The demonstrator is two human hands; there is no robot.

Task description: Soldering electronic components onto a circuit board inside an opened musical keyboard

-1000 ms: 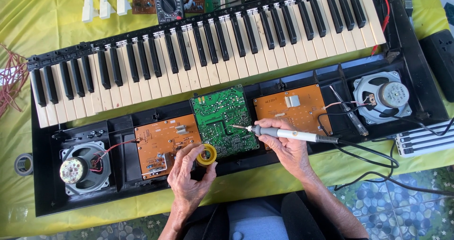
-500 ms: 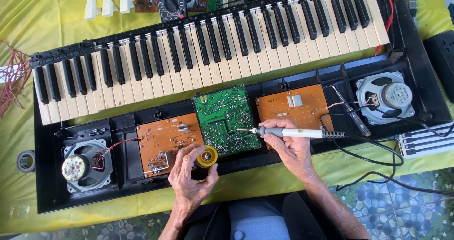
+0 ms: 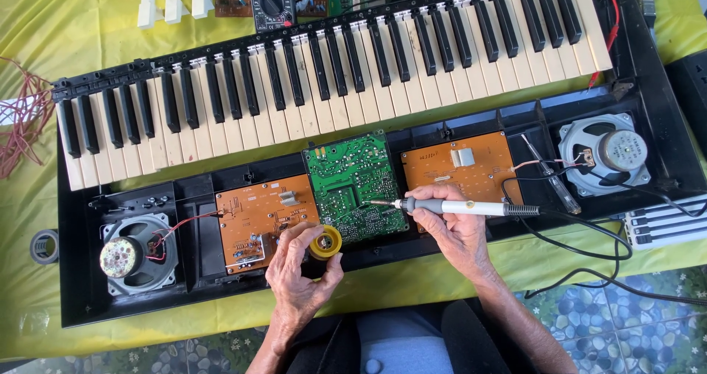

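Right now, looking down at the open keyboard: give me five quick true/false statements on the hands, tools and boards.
1. The right hand holds a soldering iron with its tip over the green circuit board. True.
2. The left hand holds a screwdriver. False: it holds a small yellow solder spool.
3. Orange circuit boards lie on both sides of the green one. True: one on the left, one on the right.
4. The case holds only one speaker. False: there is a left speaker and a right speaker.
5. The multimeter lies on the person's lap. False: it sits beyond the keys, at the top edge.
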